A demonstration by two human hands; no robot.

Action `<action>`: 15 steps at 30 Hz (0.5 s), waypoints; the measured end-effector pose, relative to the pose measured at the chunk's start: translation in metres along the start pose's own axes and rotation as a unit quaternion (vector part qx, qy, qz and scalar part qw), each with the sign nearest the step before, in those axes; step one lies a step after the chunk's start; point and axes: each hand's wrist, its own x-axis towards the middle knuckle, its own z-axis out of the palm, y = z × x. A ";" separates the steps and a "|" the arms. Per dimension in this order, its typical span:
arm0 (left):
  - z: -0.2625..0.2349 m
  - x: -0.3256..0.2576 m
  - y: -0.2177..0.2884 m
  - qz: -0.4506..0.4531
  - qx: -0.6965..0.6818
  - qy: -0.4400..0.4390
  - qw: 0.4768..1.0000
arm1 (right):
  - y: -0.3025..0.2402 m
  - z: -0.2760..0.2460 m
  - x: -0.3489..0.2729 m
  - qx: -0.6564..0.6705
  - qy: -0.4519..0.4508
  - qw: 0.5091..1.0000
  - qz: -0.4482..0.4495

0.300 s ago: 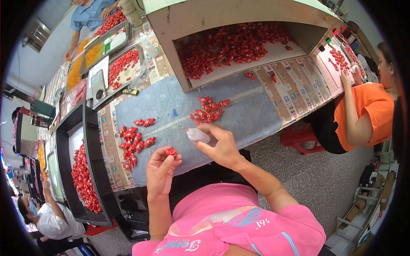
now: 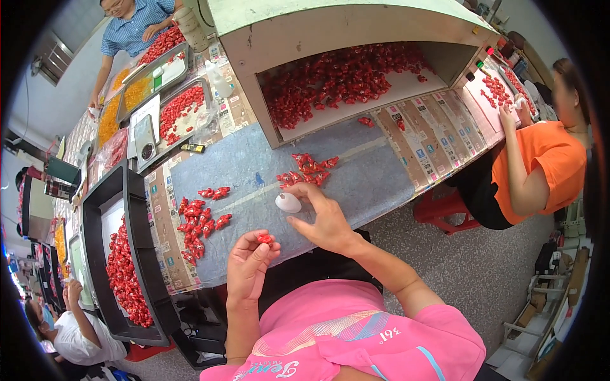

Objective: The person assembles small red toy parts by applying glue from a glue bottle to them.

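Between the thumb and fingers of my left hand is a small red plastic figure, pinched in front of my body. My right hand is closed around a small white squeeze bottle, its end turned toward the left hand; the bottle and the figure are apart. Beyond the right hand lies a loose cluster of red figures on the blue-grey mat. A second cluster of red figures lies left of my left hand. The fine shape of the held figure is too small to make out.
A black tray of red figures stands at the left. At the back, a pale open-fronted box holds a heap of them. Metal trays and a white bottle stand back left. Co-workers sit at right, back left and lower left.
My left hand has moved slightly right with the red figure. The squeeze bottle has turned in my right hand, so its end shows more. The whole view has shifted a little.
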 end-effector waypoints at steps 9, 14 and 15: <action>0.000 -0.003 -0.002 -0.018 -0.004 -0.025 1.000 | 0.026 -0.072 0.088 -0.257 0.081 0.948 -0.172; 0.007 -0.007 -0.010 -0.025 -0.004 -0.029 0.999 | 0.075 -0.078 0.156 -0.318 0.031 0.926 -0.201; 0.009 -0.008 -0.012 -0.033 -0.009 -0.044 0.998 | 0.081 -0.081 0.163 -0.354 0.011 0.910 -0.215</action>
